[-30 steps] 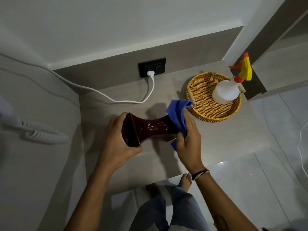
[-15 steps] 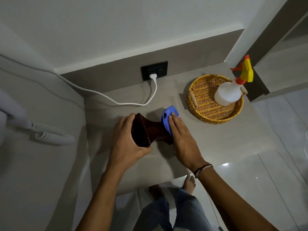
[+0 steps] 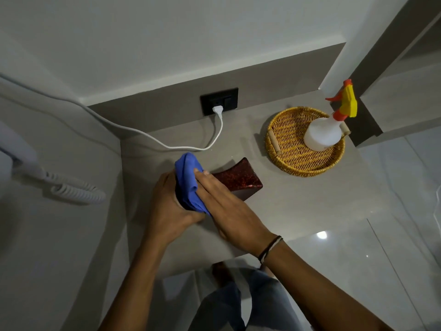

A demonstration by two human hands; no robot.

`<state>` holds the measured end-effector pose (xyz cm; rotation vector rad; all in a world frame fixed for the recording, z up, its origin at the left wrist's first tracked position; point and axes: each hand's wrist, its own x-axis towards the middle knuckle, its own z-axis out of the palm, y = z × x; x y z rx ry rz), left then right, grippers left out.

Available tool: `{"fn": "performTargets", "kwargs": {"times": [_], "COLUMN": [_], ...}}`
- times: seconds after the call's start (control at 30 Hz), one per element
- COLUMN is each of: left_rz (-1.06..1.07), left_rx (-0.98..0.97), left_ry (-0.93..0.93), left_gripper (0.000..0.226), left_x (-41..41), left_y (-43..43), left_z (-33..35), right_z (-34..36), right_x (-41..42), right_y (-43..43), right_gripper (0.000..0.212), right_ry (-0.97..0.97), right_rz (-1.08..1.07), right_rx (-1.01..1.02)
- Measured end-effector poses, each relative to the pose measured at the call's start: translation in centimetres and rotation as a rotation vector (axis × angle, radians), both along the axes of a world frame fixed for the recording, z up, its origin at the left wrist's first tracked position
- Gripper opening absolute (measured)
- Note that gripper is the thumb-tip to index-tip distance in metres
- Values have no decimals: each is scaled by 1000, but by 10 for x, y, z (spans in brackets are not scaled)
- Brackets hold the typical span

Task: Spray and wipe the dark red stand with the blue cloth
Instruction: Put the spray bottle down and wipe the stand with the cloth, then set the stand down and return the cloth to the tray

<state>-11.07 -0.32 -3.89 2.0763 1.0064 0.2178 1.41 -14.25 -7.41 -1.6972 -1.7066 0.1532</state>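
Observation:
The dark red stand point(image 3: 238, 179) lies on its side on the grey counter point(image 3: 298, 201), its flared glossy end pointing right. My left hand point(image 3: 167, 209) grips its left end. The blue cloth point(image 3: 188, 185) is bunched over that left end, and my right hand point(image 3: 226, 209) presses it flat against the stand with the fingers stretched out. The stand's left half is hidden under the cloth and both hands. The white spray bottle point(image 3: 324, 133) with a yellow and orange trigger stands in the wicker basket at the back right, away from both hands.
A round wicker basket point(image 3: 291, 154) sits at the counter's back right. A white cable point(image 3: 167, 145) runs from the black wall socket point(image 3: 219, 100) across the counter's back. A coiled cord point(image 3: 76, 191) hangs on the left wall. The counter's front edge is just below my wrists.
The cloth and my right hand have slid from the stand's right end to its left end. The right end of the stand is now uncovered. My left hand has kept its grip.

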Motion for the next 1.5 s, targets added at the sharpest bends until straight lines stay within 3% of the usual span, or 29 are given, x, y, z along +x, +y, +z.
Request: {"fn": "performTargets", "kwargs": {"times": [0.1,0.2,0.33,0.47,0.57,0.67,0.8,0.97,1.13,1.23,1.37,1.5], "left_rz": [35,44,11,0,141,33,8,-42,-91,-156,-170,-156], "left_rx": [32,85,133,139,31,106,148,193,283,379,416,385], "left_ry": [-37,-32,-12,3,29,23,54,49,129,217,252,243], "left_gripper": [71,93,109,87,94,85,109,109,112,115,122,127], "left_x": [-15,-23,-3,8,5,4,2,20,42,61,82,94], "left_y": [-2,-4,-11,-7,-8,-4,0,-5,-6,-4,-5,-7], "left_z": [-5,-4,7,12,9,8,10,17,36,40,40,39], "right_z": [-17,-25,-16,11,16,0,-25,-35,-32,-16,10,20], "right_x": [13,42,31,-16,-26,-7,43,76,99,109,144,195], "right_y": [-17,-33,-26,-9,-1,-11,-30,-38,-58,-66,-69,-47], "right_gripper": [82,86,93,82,75,77,80,78,88,92,73,75], "right_ry": [-35,-17,111,338,242,182,-39,-289,-186,-120,-64,-15], "right_rz": [-101,-244,-303,-161,-71,-117,-266,-255,-307,-356,-483,-657], "right_rx": [-131,-356,-482,-209,-63,-109,-332,-387,-584,-491,-267,-232]}}
